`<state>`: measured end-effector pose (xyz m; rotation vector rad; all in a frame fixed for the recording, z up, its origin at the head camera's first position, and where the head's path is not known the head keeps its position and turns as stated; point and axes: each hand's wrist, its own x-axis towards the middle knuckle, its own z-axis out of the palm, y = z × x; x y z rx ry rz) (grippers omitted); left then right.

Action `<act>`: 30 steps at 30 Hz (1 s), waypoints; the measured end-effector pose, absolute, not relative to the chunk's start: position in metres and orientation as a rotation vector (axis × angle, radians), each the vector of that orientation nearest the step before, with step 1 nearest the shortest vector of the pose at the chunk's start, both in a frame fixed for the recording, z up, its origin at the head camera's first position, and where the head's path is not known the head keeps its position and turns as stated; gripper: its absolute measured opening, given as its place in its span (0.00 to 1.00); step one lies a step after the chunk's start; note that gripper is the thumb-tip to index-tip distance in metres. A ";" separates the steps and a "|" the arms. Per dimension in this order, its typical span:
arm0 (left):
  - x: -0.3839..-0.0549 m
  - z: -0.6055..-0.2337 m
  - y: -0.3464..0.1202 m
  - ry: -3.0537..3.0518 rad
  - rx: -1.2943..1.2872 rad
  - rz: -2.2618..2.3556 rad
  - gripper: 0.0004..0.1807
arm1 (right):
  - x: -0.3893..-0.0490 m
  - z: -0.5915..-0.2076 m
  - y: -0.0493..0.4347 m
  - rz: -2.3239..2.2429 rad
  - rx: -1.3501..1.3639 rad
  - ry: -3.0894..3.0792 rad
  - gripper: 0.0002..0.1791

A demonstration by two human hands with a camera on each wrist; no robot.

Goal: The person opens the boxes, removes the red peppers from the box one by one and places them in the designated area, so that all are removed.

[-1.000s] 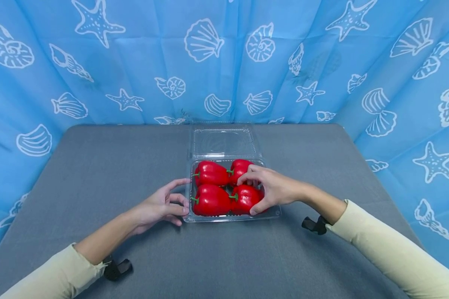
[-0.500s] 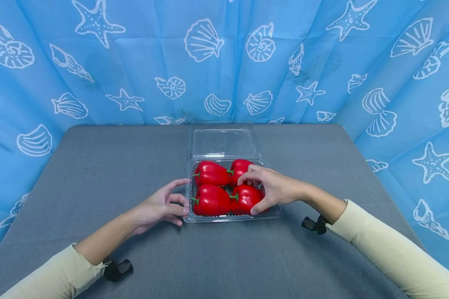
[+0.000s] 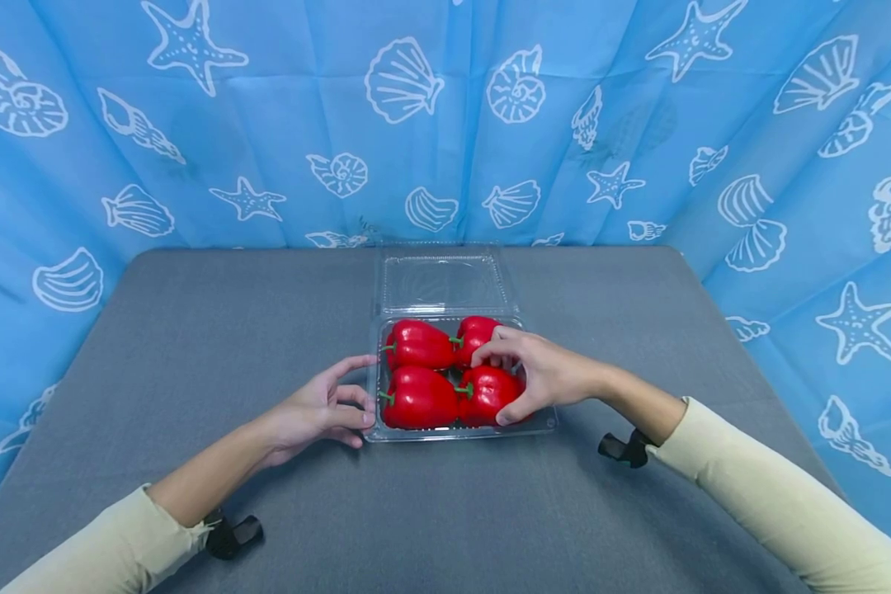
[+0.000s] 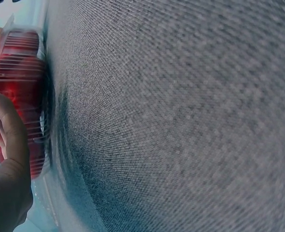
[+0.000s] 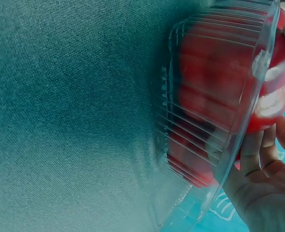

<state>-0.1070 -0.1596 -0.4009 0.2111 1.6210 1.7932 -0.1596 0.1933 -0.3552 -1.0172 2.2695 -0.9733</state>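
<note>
— Where to look for trouble?
— At the near right bell pepper (image 3: 490, 394), in that corner of the clear clamshell container (image 3: 445, 436). Held between thumb and curled fingers of the right hand (image 3: 553, 373), close against the far right bell pepper (image 3: 475, 332).
— Likeliest mishap there?
— With such glossy skin, perhaps a skid out of a light pinch. Perhaps also a bump to the near left bell pepper (image 3: 423, 398), being packed just beside.
— Any help from the left hand (image 3: 304, 411)?
— Loosely spread fingers, touching the container's left side without clasping. With thin plastic and only that touch, possibly a slide across the tabletop (image 3: 267, 313).
— And the lid (image 3: 445, 282)?
— Folded back; possibly a swing forward with any tipping.
</note>
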 end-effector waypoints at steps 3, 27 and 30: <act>-0.107 -0.401 -0.160 1.623 0.214 1.796 0.45 | -0.161 -0.357 0.194 -1.006 -1.021 2.256 0.35; -0.109 -0.400 -0.162 1.605 0.200 1.799 0.44 | -0.148 -0.359 0.190 -1.113 -0.959 2.477 0.41; -0.109 -0.400 -0.163 1.608 0.198 1.797 0.44 | -0.146 -0.359 0.190 -1.113 -0.980 2.496 0.44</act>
